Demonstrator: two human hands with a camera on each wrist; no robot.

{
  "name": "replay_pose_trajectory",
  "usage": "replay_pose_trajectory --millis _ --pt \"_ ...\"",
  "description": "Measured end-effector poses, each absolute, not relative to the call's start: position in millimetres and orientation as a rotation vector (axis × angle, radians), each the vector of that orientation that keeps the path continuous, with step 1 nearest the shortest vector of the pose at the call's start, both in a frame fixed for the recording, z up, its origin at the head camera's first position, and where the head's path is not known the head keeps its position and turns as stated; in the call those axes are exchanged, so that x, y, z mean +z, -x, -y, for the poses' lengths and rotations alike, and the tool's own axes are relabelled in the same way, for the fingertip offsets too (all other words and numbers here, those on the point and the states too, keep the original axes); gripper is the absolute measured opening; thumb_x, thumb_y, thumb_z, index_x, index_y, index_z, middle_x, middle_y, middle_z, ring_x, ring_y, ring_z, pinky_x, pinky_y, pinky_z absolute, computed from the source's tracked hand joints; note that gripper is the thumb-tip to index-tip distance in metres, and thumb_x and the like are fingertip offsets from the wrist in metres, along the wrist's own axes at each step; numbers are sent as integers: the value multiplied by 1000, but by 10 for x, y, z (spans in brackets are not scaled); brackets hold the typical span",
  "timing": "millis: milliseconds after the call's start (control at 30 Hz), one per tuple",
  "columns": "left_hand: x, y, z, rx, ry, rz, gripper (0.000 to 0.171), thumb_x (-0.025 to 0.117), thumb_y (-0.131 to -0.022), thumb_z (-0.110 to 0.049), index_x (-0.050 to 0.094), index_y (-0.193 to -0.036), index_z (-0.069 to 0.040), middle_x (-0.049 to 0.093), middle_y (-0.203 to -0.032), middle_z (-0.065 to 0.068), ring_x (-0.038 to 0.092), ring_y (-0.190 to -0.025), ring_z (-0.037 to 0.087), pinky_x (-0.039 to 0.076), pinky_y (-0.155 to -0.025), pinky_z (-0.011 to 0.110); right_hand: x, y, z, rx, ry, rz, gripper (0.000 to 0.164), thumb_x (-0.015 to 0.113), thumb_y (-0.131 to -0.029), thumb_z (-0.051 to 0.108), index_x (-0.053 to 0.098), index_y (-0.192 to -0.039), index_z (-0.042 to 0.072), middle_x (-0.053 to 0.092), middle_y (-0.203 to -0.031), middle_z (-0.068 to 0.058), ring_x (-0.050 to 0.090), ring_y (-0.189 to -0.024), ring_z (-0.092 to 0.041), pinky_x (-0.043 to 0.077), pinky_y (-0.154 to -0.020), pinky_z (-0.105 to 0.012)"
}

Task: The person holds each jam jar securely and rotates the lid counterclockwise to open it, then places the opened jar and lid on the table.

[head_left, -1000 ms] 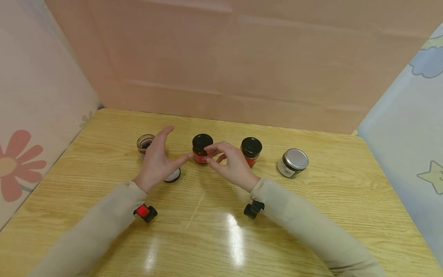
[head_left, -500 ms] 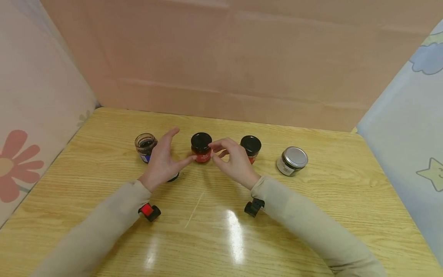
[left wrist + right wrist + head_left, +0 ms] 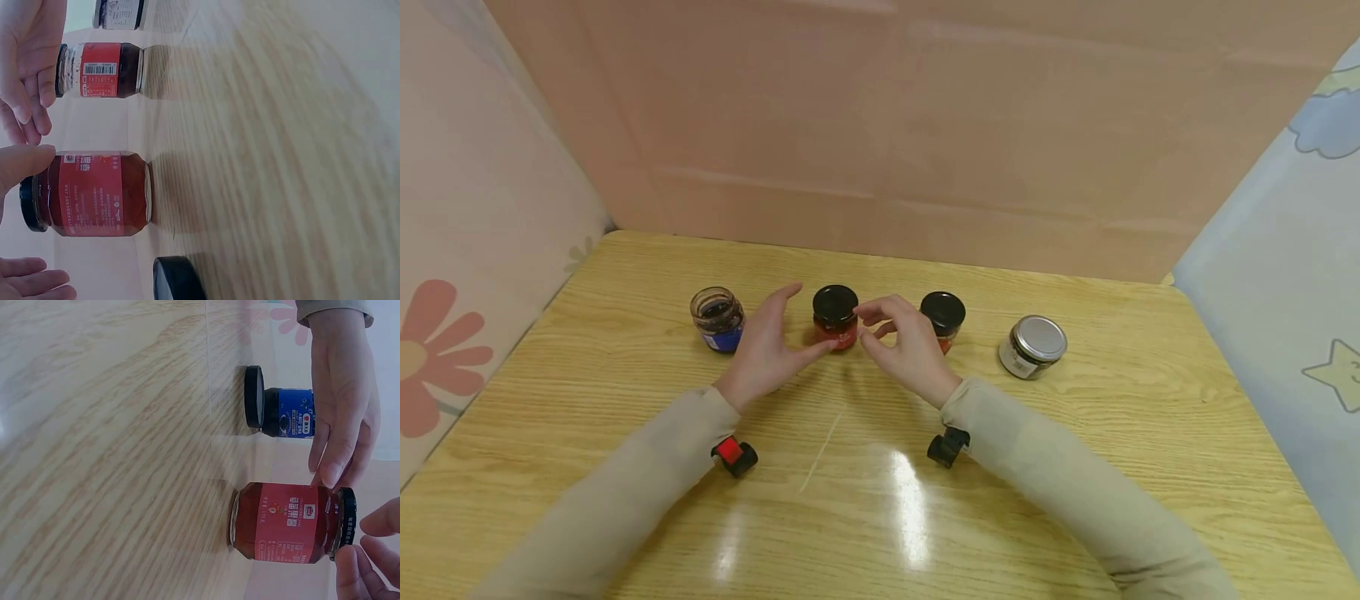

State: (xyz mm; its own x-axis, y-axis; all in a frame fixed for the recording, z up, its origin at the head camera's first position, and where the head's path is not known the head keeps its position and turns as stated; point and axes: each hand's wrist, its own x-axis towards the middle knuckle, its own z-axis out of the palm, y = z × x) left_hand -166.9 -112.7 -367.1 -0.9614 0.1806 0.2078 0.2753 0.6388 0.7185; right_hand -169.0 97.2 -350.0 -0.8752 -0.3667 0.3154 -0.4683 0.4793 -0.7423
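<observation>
A strawberry jam jar (image 3: 836, 318) with a red label and black lid stands upright at mid-table. My left hand (image 3: 769, 354) is spread at its left, thumb across the jar's front in the head view; whether it touches the glass I cannot tell. My right hand (image 3: 912, 350) is at the jar's right, fingers loosely bent close to the black lid (image 3: 347, 519), without a visible grip. An open dark jam jar (image 3: 718, 320) with a blue label stands left of my left hand. A loose black lid (image 3: 254, 397) lies on the table, hidden behind my left hand in the head view.
Behind my right hand stands another black-lidded jar (image 3: 943, 317) with a red label. A squat jar (image 3: 1033, 346) with a silver lid is farther right. The wooden table (image 3: 850, 533) ends at a pinkish-brown backdrop (image 3: 880, 133), with patterned panels at both sides.
My left hand has moved right, toward the strawberry jam jar, uncovering the blue-labelled jar and covering the loose lid. My right hand has shifted only slightly.
</observation>
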Motion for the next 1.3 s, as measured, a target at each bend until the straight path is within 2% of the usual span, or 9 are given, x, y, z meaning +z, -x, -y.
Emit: replay_pose_trajectory --millis 167,367,833,1100,1300 --pt "-3681 1675 1101 -1250 392 2739 89 81 -77 -30 34 -143 4 40 -145 26 41 -132 41 37 -105 55 -3498 1695 -971 1346 -709 2607 25 63 -89 6 64 -114 2 64 -111 -12 62 -100 -22 55 -79 -33" --pt "-3693 1684 1063 -1261 390 2766 88 81 -77 -32 35 -143 4 41 -144 26 40 -133 40 34 -108 54 -3483 1695 -965 1359 -691 2617 27 63 -88 5 63 -115 2 63 -112 -12 61 -102 -22 55 -80 -31" --pt "-3773 1744 999 -1275 384 2792 80 80 -78 -32 41 -139 2 48 -139 24 44 -130 39 35 -107 53 -3511 1718 -947 1400 -687 2617 31 64 -87 4 62 -118 1 60 -113 -14 59 -105 -25 55 -81 -40" --pt "-3811 1776 948 -1314 375 2767 73 80 -78 -28 44 -133 4 54 -132 25 50 -124 39 38 -104 53 -3528 1716 -951 1388 -674 2633 31 65 -87 4 62 -119 2 60 -113 -13 59 -105 -25 55 -81 -36" --pt "-3850 1795 930 -1320 376 2745 71 78 -79 -28 45 -133 4 55 -130 24 53 -121 39 40 -102 54 -3543 1707 -969 1401 -676 2624 30 64 -88 5 61 -118 2 60 -114 -13 58 -104 -24 55 -81 -38"
